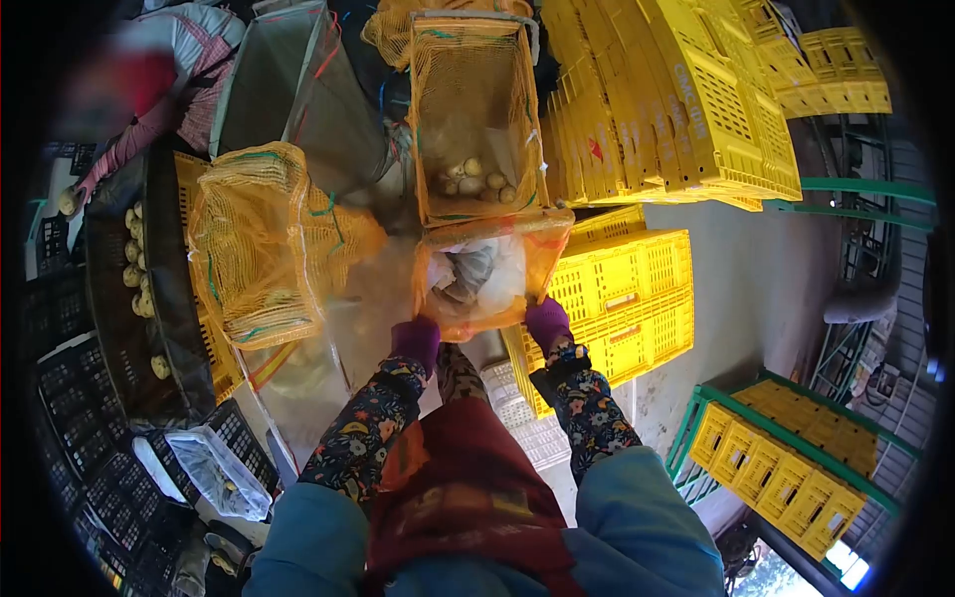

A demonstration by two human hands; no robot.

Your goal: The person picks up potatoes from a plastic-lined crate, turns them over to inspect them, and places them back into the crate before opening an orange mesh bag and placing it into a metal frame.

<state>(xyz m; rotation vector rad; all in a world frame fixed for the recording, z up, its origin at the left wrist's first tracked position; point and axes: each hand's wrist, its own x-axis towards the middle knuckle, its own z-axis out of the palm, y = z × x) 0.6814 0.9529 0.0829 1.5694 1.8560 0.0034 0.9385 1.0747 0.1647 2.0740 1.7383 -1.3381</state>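
My left hand (416, 341), in a purple glove, is closed at the near left corner of an orange mesh bag (458, 324). At the near right corner of the same bag, my right hand (548, 323), also purple-gloved, is closed on the edge. The bag's mouth is spread wide, and white and grey plastic-looking material (470, 274) shows inside. The bag hides part of my fingers. Directly beyond stands another orange mesh bag (473, 99), stretched open over a frame, with several potatoes (477, 182) at its bottom.
Left are folded orange mesh bags (254, 249) and a dark trough (164, 298) with potatoes. Stacked yellow crates (637, 308) stand close on my right, taller stacks (696, 99) behind. A person (184, 60) reaches toward the trough. A green rack (796, 428) stands right.
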